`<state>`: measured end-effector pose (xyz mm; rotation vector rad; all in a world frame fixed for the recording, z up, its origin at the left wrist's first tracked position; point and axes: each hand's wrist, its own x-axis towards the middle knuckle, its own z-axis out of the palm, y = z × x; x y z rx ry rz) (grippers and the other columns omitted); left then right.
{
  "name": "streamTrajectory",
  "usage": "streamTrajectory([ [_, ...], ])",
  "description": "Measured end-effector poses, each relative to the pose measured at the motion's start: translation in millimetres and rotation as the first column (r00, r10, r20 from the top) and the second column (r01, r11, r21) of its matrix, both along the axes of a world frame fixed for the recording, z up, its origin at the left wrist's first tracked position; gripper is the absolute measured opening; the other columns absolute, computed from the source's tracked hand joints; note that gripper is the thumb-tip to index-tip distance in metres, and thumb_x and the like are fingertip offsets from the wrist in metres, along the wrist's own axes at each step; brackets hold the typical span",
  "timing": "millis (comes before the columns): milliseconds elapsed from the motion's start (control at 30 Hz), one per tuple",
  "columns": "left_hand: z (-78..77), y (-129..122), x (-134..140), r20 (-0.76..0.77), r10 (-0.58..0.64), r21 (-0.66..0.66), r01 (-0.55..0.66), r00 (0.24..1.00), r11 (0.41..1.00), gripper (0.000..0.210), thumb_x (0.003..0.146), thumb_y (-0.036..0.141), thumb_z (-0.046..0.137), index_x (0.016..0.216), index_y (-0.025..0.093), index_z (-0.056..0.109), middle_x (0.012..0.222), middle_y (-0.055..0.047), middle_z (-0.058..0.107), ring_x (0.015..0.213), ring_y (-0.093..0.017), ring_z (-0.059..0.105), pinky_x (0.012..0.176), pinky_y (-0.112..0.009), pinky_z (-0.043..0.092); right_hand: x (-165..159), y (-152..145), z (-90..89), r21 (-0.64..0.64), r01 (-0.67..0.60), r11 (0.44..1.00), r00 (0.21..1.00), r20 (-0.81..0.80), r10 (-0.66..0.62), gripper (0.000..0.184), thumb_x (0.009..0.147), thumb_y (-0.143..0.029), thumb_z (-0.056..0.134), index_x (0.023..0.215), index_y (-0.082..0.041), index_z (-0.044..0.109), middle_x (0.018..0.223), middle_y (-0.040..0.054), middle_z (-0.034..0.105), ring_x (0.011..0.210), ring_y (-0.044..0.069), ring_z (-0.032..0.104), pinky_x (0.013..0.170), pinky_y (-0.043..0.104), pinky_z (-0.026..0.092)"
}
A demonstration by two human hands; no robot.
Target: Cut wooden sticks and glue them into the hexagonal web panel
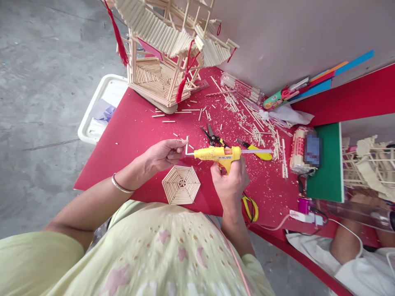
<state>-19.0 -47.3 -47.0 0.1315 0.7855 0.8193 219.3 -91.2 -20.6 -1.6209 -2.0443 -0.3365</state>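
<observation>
My right hand (230, 179) is wrapped round the grip of a yellow hot glue gun (216, 153), with a clear glue stick (256, 151) jutting from its back. The gun's nozzle points left, touching or nearly touching a short wooden stick (187, 144). That stick stands upright, pinched in the fingertips of my left hand (168, 154). Just below both hands, a flat hexagonal panel of wooden sticks (181, 185) lies on the red table (123, 135). Behind the glue gun are black pliers (212, 136), partly hidden by it.
A wooden-stick pavilion with red tassels (154, 86) stands at the back left. Loose sticks and scraps (228, 100) litter the table's right side. A yellow-handled knife (261, 153), bundled sticks (298, 150), a power strip (305, 217) and a green board (328, 164) are there too. Another person's arm (348, 238) shows at right.
</observation>
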Motion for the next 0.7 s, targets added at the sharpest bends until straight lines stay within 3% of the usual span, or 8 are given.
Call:
streamTrajectory([
  [167, 0.5, -4.4, -0.2, -0.012, -0.027, 0.007, 0.027, 1.0, 1.0, 0.03, 0.082, 0.019, 0.075, 0.059, 0.013, 0.057, 0.05, 0.006, 0.037, 0.034, -0.001, 0.027, 0.034, -0.017, 0.018, -0.2, -0.7, 0.6, 0.022, 0.007, 1.0, 1.0, 0.018, -0.007, 0.039, 0.088, -0.031, 0.061, 0.124, -0.018, 0.056, 0.106, 0.0123, 0.069, 0.092, 0.028, 0.07, 0.072, 0.038, 0.058],
  [700, 2.7, -15.7, -3.4, -0.035, -0.16, 0.209, 0.164, 0.986, 0.964, 0.016, 0.073, 0.018, 0.081, 0.068, 0.008, 0.069, 0.055, 0.001, 0.053, 0.036, 0.0, 0.03, 0.037, -0.014, 0.021, -1.2, 6.7, 7.1, -0.009, 0.094, 0.995, 0.994, -0.052, -0.095, 0.035, 0.087, -0.034, 0.059, 0.117, -0.017, 0.06, 0.099, 0.0123, 0.066, 0.091, 0.028, 0.067, 0.074, 0.037, 0.056],
])
